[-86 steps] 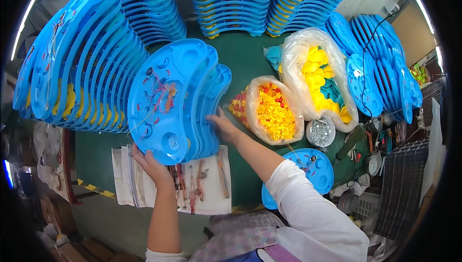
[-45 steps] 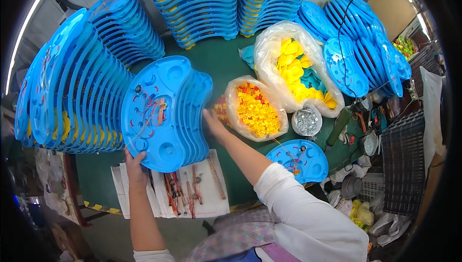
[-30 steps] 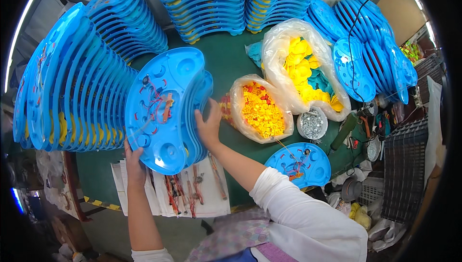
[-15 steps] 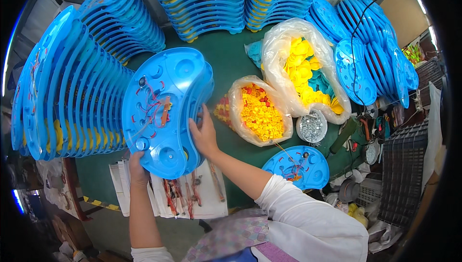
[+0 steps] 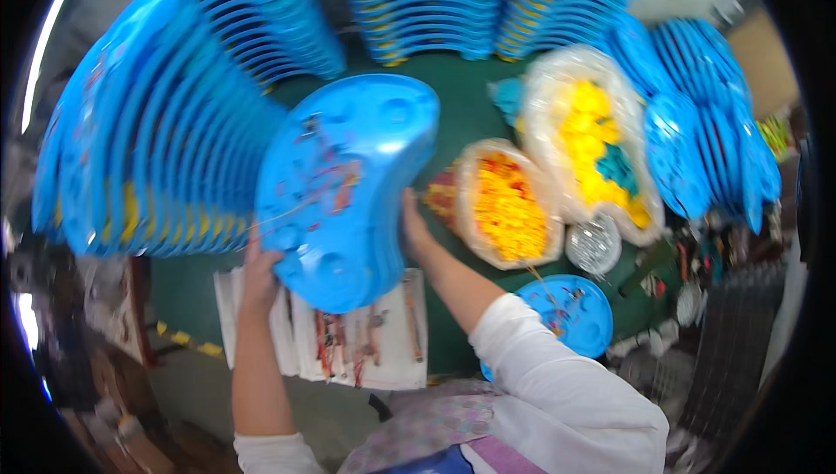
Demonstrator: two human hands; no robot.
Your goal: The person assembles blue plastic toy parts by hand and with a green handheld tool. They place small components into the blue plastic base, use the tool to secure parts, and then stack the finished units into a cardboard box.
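Between my hands is a short stack of blue kidney-shaped plastic panels [image 5: 370, 130], tilted so that the top one's face shows. Red wires and an orange-brown strip lie on that face, along with round recesses; the picture is blurred. My left hand [image 5: 259, 272] grips the near left edge, thumb against the rim. On the inward-curving right side, my right hand [image 5: 414, 223] holds the stack, its fingers partly hidden behind it. White sheets with wire harnesses [image 5: 344, 343] lie below the panels at the table's near edge.
Tall stacks of blue panels stand left [image 5: 174, 152], at the back [image 5: 427, 12] and right [image 5: 710, 125]. Plastic bags of small yellow-red parts [image 5: 505, 213] and yellow-teal pieces [image 5: 592, 134] sit near a bowl of metal bits [image 5: 594, 246]. A single wired panel [image 5: 575, 308] lies at near right.
The whole view has shifted and blurred. The held panels have lifted slightly and moved right, away from the left stack, with both hands still on them.
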